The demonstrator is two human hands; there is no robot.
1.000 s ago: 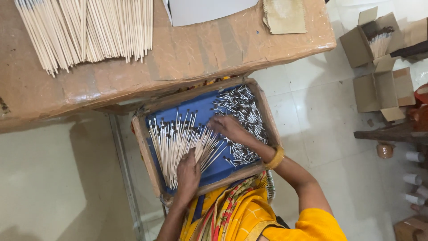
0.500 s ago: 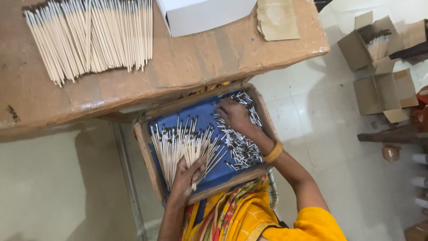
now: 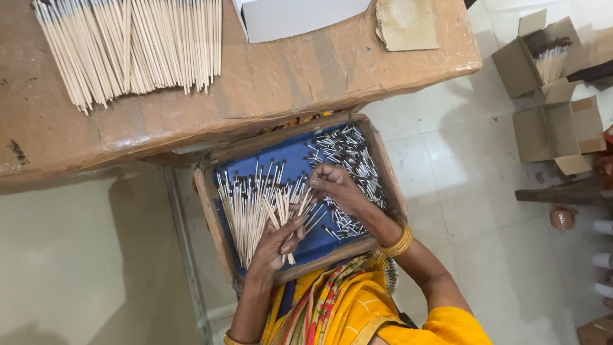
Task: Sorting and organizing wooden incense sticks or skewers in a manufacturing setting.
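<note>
A wooden tray [image 3: 207,211] lined with blue rests on my lap below the table edge. A fan of pale thin sticks with dark tips [image 3: 246,204] lies in its left half. My left hand [image 3: 274,246] is closed around the near ends of a bundle of these sticks. A heap of short silver and dark pieces [image 3: 351,156] fills the right half. My right hand [image 3: 335,188], a gold bangle on its wrist, hovers at the heap's edge. Its fingertips are pinched together by the stick tips, on what looks like a small piece.
A table wrapped in brown paper [image 3: 306,76] stands beyond the tray, with a wide row of plain sticks [image 3: 128,45], a white box [image 3: 300,16] and a cardboard scrap [image 3: 405,22]. Open cardboard boxes [image 3: 543,57] stand on the tiled floor at right.
My right hand has come back from the far part of the heap toward the sticks in my left hand. My left hand has lifted and tightened on the bundle.
</note>
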